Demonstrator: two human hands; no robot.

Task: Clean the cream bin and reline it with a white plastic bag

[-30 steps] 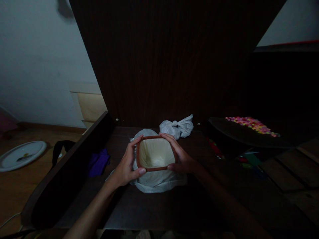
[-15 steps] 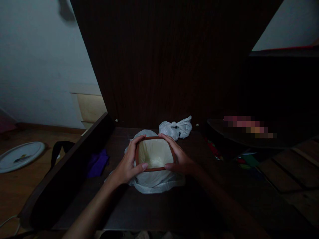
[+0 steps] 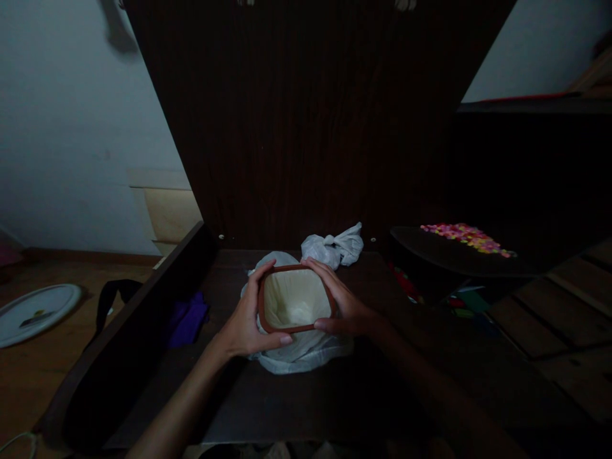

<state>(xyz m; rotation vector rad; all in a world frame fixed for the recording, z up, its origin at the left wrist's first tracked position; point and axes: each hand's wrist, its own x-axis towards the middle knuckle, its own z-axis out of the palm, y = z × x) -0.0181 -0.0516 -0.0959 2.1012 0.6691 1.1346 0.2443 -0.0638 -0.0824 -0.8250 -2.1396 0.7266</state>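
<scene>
In the head view, a small bin with a rounded-square brown rim [image 3: 291, 268] stands in the middle, its open top facing me. A pale plastic bag [image 3: 295, 303] lines its inside, and the bag's white outer part [image 3: 306, 362] spreads around the bin on the dark surface. My left hand [image 3: 247, 324] grips the rim's left side, fingers at the far corner and thumb along the near edge. On the right side, my right hand [image 3: 351, 311] holds the rim the same way, its thumb at the near right corner. The bin's walls are hidden.
Behind the bin lies a knotted white plastic bag [image 3: 333, 248] against a dark upright panel [image 3: 315, 140]. A purple cloth [image 3: 186, 320] is at left beside a raised side board [image 3: 138, 325]. Pink and yellow beads or similar small pieces [image 3: 468, 238] lie on a dark shelf at right.
My left thumb has slid off the rim's top to just below its near edge. The right hand keeps its hold. The view has shifted slightly.
</scene>
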